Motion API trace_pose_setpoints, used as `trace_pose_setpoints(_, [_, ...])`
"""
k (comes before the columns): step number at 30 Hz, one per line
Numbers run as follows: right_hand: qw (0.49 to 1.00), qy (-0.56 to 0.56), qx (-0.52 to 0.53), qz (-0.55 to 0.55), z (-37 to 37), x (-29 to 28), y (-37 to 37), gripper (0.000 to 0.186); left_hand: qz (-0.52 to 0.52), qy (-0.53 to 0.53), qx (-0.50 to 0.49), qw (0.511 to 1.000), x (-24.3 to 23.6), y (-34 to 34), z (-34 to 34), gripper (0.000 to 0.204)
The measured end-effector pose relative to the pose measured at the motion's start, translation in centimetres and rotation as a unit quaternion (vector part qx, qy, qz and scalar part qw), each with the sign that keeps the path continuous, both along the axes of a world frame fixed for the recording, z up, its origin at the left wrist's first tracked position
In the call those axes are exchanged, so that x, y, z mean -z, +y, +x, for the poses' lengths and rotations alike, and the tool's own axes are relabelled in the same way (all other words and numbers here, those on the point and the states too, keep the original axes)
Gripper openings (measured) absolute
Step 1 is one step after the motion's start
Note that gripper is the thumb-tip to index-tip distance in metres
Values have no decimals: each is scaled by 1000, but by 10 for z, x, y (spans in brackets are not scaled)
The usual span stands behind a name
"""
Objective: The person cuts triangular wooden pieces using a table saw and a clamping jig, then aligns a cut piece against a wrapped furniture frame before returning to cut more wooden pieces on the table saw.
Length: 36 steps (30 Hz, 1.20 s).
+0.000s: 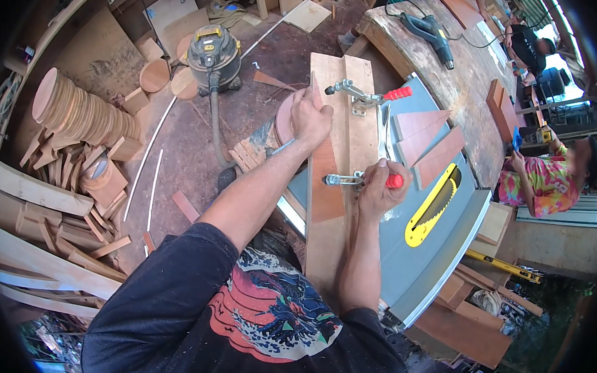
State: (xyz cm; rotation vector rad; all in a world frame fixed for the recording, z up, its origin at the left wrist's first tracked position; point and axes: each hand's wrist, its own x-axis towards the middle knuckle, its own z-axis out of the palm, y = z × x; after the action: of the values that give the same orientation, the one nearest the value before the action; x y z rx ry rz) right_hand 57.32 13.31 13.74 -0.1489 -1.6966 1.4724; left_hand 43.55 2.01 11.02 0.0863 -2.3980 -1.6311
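Note:
A long pale wooden jig (pixel 362 130) lies across the grey table saw (pixel 390 265). Along its left side rests a tapered reddish-brown board (pixel 327 188). My left hand (pixel 310 123) is closed over the board's narrow far end, fingers pressed together. My right hand (pixel 381 191) grips the red handle of the near toggle clamp (pixel 343 180); the clamp's pad reaches toward the board, contact unclear. Farther up the jig sits a second toggle clamp (pixel 359 94), its red handle pointing right, with no hand on it. Reddish wood pieces (pixel 442 153) lie on the saw table, right of the jig.
A yellow saw insert (pixel 434 206) lies on the saw table. Beyond stands a worn workbench (pixel 462 94) bearing a heat gun (pixel 428 36). On the left are a shop vacuum (pixel 214 57), stacked wooden discs (pixel 80 107) and offcuts. A co-worker (pixel 549 176) is at the right.

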Motion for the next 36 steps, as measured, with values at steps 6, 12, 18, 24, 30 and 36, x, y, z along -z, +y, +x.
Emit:
trace_pose_setpoints(6, [1000, 6, -5, -5, -1, -3, -2, 10, 3, -3, -1, 1000, 19, 1, -9, 50])
trace_pose_setpoints(12, [999, 7, -31, -36, 0, -5, -3, 16, 9, 15, 5, 1000, 22, -1, -9, 50])
trace_pose_setpoints(18, [913, 47, -364, -181, -3, -22, 46, 48, 64, -88, 26, 994, -7, -3, 0, 53])
trace_pose_setpoints(24, [964, -194, -106, -149, -92, -51, 71, 74, 97, -162, 106, 976, 38, -3, -21, 67])
trace_pose_setpoints(30, [958, -212, -137, -133, -142, -34, 59, 40, 144, -202, 150, 957, 46, -2, -27, 54])
trace_pose_setpoints(36, [970, -180, -146, 68, -149, -25, 56, 18, 82, -237, 129, 959, 21, -2, -20, 43])
